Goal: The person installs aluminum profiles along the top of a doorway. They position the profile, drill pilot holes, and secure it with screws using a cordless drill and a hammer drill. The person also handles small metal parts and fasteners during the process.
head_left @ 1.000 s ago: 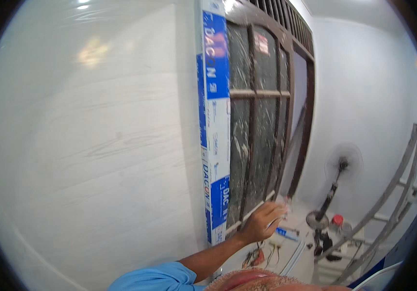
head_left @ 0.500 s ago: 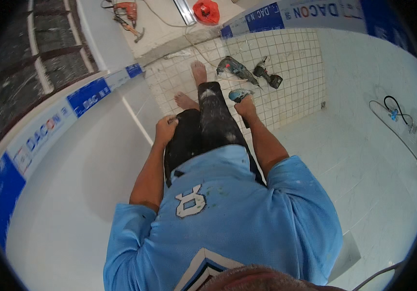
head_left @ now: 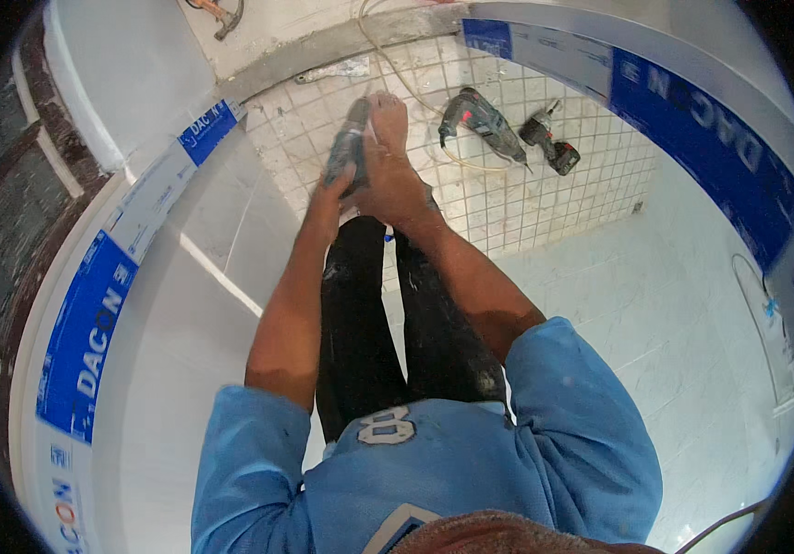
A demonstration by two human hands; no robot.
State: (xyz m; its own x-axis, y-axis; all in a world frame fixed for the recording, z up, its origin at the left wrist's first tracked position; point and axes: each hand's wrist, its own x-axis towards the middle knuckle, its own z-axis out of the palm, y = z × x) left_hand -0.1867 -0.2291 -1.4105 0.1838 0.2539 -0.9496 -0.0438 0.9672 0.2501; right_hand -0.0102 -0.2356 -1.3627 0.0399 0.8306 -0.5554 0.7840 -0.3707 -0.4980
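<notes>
Above the tiled floor, between my feet and knees, a dark grey-green power drill (head_left: 348,152) points away from me, slightly blurred. My left hand (head_left: 330,198) grips its near left side, the thumb lying along the body. My right hand (head_left: 391,189) is closed around it from the right, covering the handle. To the right of my hands, a corded drill (head_left: 487,129) with a thin bit lies on the floor. Beside it rests a cordless driver (head_left: 545,137) with its battery toward me.
A raised sill (head_left: 323,55) crosses the far end of the tiled floor (head_left: 508,208), with a cable (head_left: 387,60) running over it. A flat strip (head_left: 334,70) lies near the sill. Beyond is a hammer (head_left: 223,18). Walls edged in blue-and-white covering (head_left: 92,342) stand on both sides.
My left hand has left my knee and joined my right hand on the drill. The drill has moved left and forward, from beside my right leg to in front of me. My view has shifted.
</notes>
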